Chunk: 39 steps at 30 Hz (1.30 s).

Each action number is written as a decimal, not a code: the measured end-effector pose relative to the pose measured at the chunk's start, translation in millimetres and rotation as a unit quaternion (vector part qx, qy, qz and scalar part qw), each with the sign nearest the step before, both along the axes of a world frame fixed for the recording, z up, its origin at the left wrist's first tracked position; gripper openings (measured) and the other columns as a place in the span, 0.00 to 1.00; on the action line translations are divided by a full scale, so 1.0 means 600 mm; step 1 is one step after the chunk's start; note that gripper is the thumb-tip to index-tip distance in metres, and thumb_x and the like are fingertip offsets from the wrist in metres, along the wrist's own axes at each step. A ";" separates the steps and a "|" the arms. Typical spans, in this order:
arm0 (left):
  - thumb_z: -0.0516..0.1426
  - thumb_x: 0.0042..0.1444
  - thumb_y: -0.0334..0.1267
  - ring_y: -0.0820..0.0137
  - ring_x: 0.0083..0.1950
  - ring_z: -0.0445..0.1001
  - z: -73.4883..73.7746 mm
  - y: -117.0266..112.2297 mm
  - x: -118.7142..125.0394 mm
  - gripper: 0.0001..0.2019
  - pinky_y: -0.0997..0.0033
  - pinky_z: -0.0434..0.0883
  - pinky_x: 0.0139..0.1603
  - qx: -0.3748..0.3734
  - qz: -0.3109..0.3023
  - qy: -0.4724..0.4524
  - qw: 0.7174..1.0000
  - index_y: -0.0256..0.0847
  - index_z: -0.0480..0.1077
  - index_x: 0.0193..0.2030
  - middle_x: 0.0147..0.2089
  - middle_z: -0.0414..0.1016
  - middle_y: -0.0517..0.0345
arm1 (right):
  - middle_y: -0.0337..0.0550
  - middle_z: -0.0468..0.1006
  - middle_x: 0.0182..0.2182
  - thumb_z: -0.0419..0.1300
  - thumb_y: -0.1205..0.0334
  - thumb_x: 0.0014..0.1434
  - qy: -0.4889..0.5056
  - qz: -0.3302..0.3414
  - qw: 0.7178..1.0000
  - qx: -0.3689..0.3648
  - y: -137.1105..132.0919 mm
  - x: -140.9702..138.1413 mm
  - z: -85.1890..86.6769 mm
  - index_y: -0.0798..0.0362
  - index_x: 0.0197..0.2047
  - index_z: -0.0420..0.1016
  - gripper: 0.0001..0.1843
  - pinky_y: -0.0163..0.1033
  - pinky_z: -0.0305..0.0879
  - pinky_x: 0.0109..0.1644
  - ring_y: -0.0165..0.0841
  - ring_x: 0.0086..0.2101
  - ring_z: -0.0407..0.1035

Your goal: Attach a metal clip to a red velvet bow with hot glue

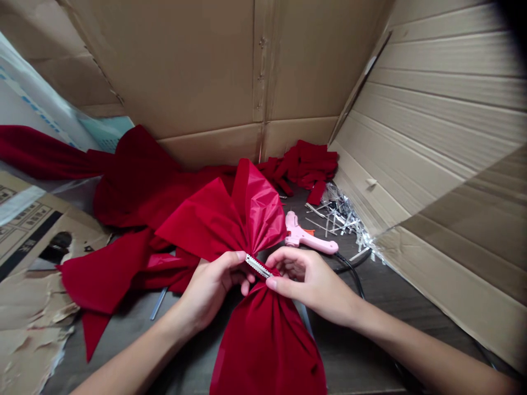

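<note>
A large red fabric bow (251, 219) is gathered at its middle, one fan spreading up and back, the other (267, 345) hanging toward me. My left hand (214, 288) pinches the gathered waist from the left, fingers closed. My right hand (302, 280) pinches it from the right. Between the two thumbs lies a small silver metal clip (258, 266) across the gather; both hands touch it.
A pink glue gun (307, 236) with a black cord lies just behind my right hand. Several silver strips (343, 216) are heaped beyond it. More red fabric pieces (307, 164) and bows (135, 186) lie at the back and left. Cardboard walls (432, 137) enclose the dark table (391, 296).
</note>
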<state>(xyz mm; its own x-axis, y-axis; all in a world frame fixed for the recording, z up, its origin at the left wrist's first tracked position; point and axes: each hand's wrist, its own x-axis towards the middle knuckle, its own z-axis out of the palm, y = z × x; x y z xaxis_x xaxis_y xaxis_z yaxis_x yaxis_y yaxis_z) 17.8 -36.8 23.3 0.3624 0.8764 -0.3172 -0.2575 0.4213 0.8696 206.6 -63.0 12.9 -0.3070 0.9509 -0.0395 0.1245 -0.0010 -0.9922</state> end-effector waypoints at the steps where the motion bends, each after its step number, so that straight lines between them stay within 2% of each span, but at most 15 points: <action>1: 0.60 0.53 0.37 0.71 0.28 0.70 0.002 0.000 0.001 0.10 0.72 0.67 0.28 0.001 -0.003 -0.006 1.000 0.32 0.77 0.27 0.28 0.76 0.51 | 0.40 0.73 0.28 0.63 0.59 0.53 0.002 -0.001 1.000 0.000 0.000 0.000 0.001 0.56 0.37 0.71 0.11 0.35 0.60 0.31 0.29 0.27 0.64; 8: 0.59 0.54 0.34 0.71 0.30 0.70 0.003 0.001 0.001 0.09 0.70 0.70 0.39 0.015 -0.009 -0.031 0.999 0.31 0.78 0.27 0.28 0.78 0.50 | 0.44 0.78 0.32 0.62 0.56 0.55 0.006 0.016 1.000 -0.012 0.004 0.004 0.000 0.56 0.37 0.75 0.12 0.38 0.64 0.34 0.32 0.30 0.69; 15: 0.61 0.52 0.35 0.69 0.30 0.71 0.001 0.003 0.000 0.09 0.66 0.71 0.44 0.015 -0.010 -0.026 1.000 0.31 0.78 0.27 0.26 0.77 0.51 | 0.46 0.79 0.34 0.63 0.55 0.55 0.004 0.037 0.999 -0.017 0.005 0.011 -0.001 0.57 0.36 0.77 0.13 0.39 0.67 0.38 0.35 0.34 0.72; 22: 0.61 0.52 0.36 0.68 0.32 0.72 0.002 0.005 0.002 0.09 0.66 0.71 0.46 0.014 -0.015 -0.019 1.000 0.31 0.79 0.28 0.26 0.77 0.51 | 0.46 0.81 0.35 0.66 0.57 0.53 0.057 0.020 0.998 -0.030 0.007 0.007 -0.001 0.56 0.36 0.77 0.11 0.43 0.70 0.42 0.38 0.36 0.75; 26: 0.61 0.51 0.37 0.67 0.33 0.72 0.000 0.004 0.001 0.10 0.65 0.71 0.47 0.013 -0.022 -0.012 1.000 0.31 0.78 0.27 0.26 0.77 0.51 | 0.45 0.82 0.35 0.67 0.54 0.52 0.097 0.016 0.994 -0.047 0.006 0.004 0.000 0.55 0.35 0.76 0.13 0.46 0.71 0.46 0.40 0.39 0.76; 33: 0.63 0.50 0.38 0.66 0.33 0.74 0.001 0.001 0.000 0.10 0.62 0.72 0.49 0.003 -0.012 -0.006 1.000 0.31 0.79 0.28 0.27 0.78 0.51 | 0.46 0.80 0.33 0.66 0.53 0.51 0.052 -0.019 0.998 -0.036 0.009 0.007 -0.007 0.55 0.33 0.75 0.14 0.44 0.69 0.41 0.38 0.34 0.74; 39: 0.64 0.49 0.39 0.66 0.33 0.75 0.002 0.000 0.002 0.10 0.62 0.72 0.49 0.002 -0.002 -0.002 1.000 0.30 0.79 0.28 0.28 0.80 0.50 | 0.45 0.78 0.31 0.66 0.55 0.50 0.053 -0.033 0.997 -0.041 0.007 0.006 -0.007 0.55 0.31 0.73 0.12 0.42 0.66 0.37 0.37 0.32 0.72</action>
